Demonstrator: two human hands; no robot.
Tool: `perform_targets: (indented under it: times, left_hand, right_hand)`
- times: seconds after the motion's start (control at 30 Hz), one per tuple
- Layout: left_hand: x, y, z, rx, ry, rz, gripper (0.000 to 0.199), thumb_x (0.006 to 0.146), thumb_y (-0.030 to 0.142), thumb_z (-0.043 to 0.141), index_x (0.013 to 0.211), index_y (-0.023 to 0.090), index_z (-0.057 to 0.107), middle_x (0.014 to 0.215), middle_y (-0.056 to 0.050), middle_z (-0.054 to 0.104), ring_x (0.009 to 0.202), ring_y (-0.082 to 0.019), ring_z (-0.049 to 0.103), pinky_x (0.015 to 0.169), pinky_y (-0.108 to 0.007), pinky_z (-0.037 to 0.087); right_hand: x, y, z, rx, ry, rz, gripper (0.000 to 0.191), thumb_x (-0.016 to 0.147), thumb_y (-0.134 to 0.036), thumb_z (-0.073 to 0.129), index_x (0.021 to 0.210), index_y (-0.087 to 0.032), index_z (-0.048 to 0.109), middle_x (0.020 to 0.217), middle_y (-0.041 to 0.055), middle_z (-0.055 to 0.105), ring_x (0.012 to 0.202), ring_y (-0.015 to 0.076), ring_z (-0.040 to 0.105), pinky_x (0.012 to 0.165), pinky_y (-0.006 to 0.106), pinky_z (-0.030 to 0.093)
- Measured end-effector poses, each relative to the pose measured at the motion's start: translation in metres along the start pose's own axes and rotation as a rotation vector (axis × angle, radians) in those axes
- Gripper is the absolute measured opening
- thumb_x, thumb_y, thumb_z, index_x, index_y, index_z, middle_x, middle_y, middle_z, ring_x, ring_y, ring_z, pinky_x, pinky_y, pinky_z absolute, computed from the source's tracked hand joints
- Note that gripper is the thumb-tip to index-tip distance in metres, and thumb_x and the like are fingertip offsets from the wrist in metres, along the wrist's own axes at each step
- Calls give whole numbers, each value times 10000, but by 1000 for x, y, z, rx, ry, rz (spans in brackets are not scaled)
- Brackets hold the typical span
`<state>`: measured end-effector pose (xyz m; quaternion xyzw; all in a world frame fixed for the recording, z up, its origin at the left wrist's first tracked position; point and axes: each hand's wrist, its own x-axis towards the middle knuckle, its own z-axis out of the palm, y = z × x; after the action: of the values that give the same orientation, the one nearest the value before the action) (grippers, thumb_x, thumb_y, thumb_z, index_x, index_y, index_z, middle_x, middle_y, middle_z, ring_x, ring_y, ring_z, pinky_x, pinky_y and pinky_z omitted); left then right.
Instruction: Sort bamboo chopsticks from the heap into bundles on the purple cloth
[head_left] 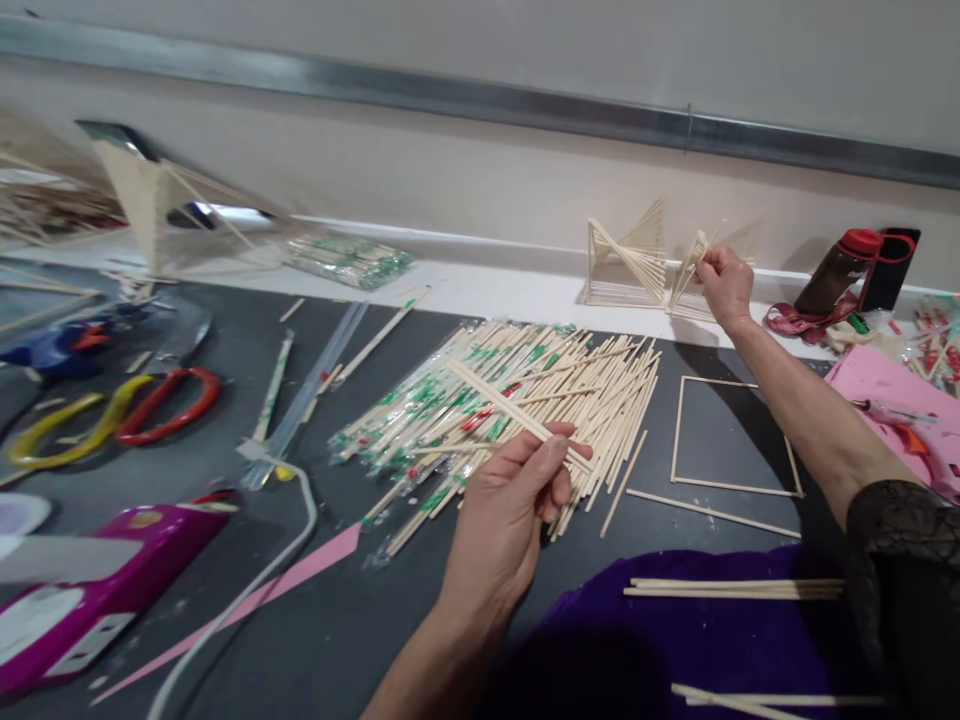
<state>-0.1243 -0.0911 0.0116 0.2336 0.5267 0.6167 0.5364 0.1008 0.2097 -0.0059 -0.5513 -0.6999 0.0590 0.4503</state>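
Left hand (514, 500), toward 5 o'clock, pinches pale wooden sticks (517, 411) above a stick pile (619, 405) on the table (375, 630). Between 2 and 3 o'clock, the right hand (726, 285) grips the top of a stick model (698, 245); a square frame (735, 486) lies between 3 and 4.

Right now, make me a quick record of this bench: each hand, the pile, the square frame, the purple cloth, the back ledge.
Left hand: holding wooden sticks above the pile
Right hand: pinching a stick model
Pile: loose sticks, plastic-wrapped sticks
Square frame: flat on the dark table
Purple cloth: sticks lying on it
Back ledge: another stick model, bottle
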Motion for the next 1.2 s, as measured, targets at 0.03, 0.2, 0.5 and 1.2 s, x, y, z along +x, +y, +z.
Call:
perform_targets:
  times: [0.03, 0.2, 0.5, 1.2]
  left_hand:
    - [0, 0, 0, -1, 3, -4, 335, 607, 350, 873, 812, 139, 712, 681, -13, 686, 436, -28, 420, 380, -138, 295]
    - [-1, 1, 1, 5, 9, -21, 358, 586, 356, 885, 814, 143, 711, 692, -26, 700, 439, -35, 413, 387, -148, 303]
    - [0, 1, 0, 32, 18, -41, 325, 575, 353, 875, 789, 168, 714, 671, -17, 685, 436, -47, 389, 391, -169, 290]
    - [3, -2, -4, 18, 47, -79, 506, 479, 445, 947, 819, 144, 725, 696, -14, 692, 466, -40, 458, 408, -136, 357]
  right_hand:
    - [0, 1, 0, -21, 31, 19, 244, 881, -259, 418, 941, -173, 638, 843, 75, 709, 846, 220, 668, 795, 353, 505]
    - [-2, 1, 1, -88, 51, 56, 211, 855, -222, 447, 906, -193, 650, 849, 65, 717, 849, 210, 660, 823, 336, 480]
    - [-3, -6, 11, -130, 20, 93, 213, 842, -209, 468, 909, -195, 669, 858, 67, 737, 842, 225, 660, 844, 361, 478]
    - [-8, -25, 11, -236, -125, 172, 295, 899, -206, 444, 839, -191, 732, 801, 74, 752, 861, 203, 689, 769, 272, 462]
